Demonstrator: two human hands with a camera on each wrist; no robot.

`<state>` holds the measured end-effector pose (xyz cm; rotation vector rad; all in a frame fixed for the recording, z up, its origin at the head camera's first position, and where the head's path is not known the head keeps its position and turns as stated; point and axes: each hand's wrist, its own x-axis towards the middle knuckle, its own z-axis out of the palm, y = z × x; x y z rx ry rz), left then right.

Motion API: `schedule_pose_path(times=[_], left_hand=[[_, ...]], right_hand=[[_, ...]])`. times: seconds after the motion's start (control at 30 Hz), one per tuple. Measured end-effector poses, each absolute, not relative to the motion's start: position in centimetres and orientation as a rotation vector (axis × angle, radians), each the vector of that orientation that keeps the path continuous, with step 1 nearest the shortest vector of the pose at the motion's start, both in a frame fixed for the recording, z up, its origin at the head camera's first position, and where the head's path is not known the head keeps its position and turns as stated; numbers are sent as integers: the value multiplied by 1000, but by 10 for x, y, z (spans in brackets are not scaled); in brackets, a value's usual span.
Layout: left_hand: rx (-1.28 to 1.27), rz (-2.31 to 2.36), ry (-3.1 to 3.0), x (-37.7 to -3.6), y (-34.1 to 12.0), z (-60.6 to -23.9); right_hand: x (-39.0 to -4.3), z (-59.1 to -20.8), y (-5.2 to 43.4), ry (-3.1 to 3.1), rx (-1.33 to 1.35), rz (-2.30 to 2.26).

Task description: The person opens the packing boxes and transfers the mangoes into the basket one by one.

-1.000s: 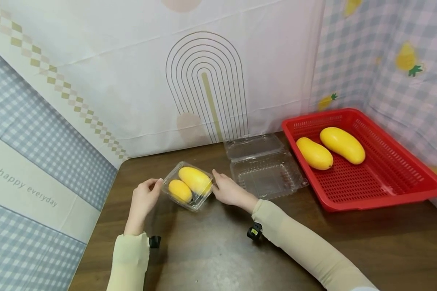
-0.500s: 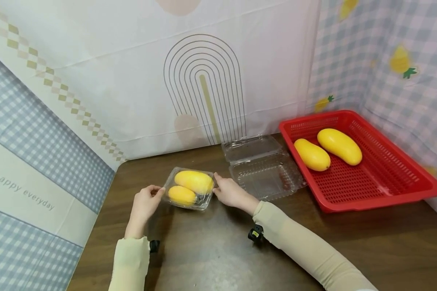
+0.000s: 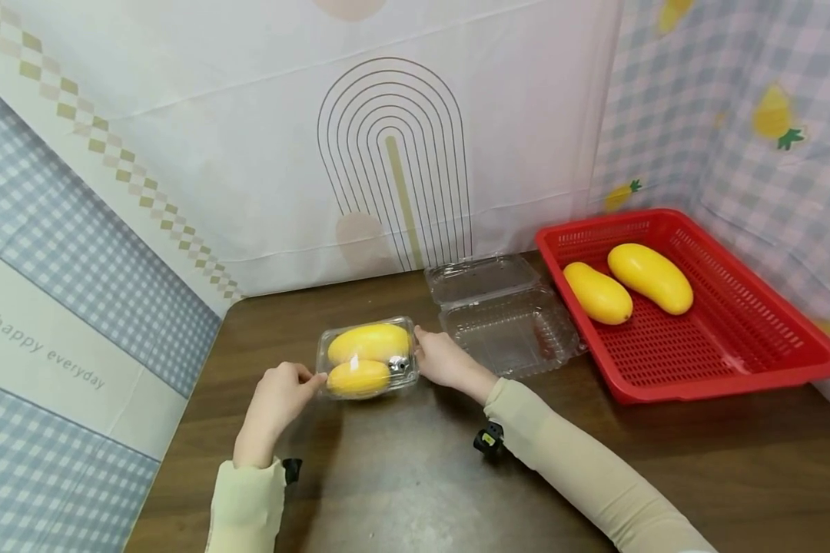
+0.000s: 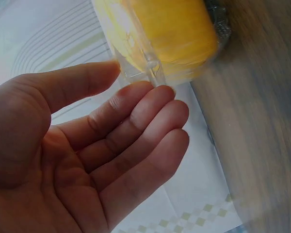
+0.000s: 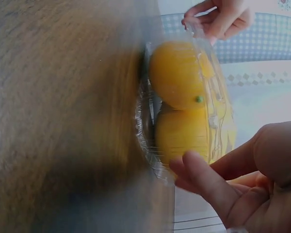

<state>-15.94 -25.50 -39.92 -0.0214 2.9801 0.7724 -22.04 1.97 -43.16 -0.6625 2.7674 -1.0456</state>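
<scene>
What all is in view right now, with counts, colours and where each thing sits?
closed clamshell box: one, clear plastic, on the table between both hands, two mangoes inside
mangoes in the box: two, yellow, side by side under the lid
open clamshell box: one, clear, empty, left of the basket
basket: one, red, perforated, at the table's right end
loose mangoes: two, yellow, in the basket
table: one, dark brown wood
backdrop cloths: patterned white, blue check, behind and at the sides
left hand: fingers pinch the box's left edge
right hand: fingers hold the box's right edge
</scene>
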Motion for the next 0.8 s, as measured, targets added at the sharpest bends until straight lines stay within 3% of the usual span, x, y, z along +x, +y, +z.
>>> schedule_pose_path(times=[0.43, 0.8], left_hand=[[39, 623, 3152, -157, -246, -396], [944, 534, 3280, -170, -211, -405]], right_hand=[[-208, -429, 32, 2628, -597, -1182], [-179, -434, 35, 2806, -751, -1017]])
